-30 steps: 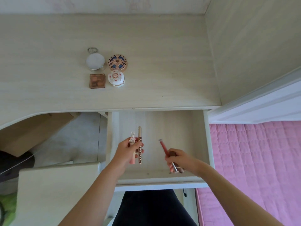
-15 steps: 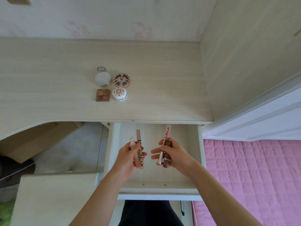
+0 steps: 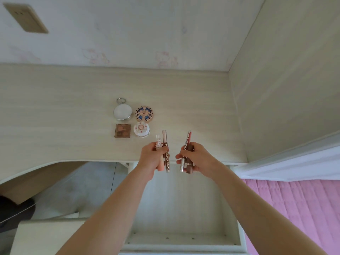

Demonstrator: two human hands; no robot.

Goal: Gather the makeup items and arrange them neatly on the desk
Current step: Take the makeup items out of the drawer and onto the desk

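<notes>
Left hand (image 3: 153, 157): clasps brown lip tube (image 3: 167, 161) and bunny-topped tube (image 3: 158, 142). Right hand (image 3: 198, 159): clasps red lip tube (image 3: 188, 140) and short brown tube (image 3: 189, 169). Both above bench (image 3: 55, 116) front edge. Just beyond left hand, on bench: ringed white compact (image 3: 122, 112), patterned compact (image 3: 144, 114), square palette (image 3: 122, 131), floral white compact (image 3: 141, 129). Below hands: open drawer (image 3: 184, 208).

"COLORK" on brown tube (image 3: 167, 161); likewise red tube (image 3: 188, 138)
</notes>
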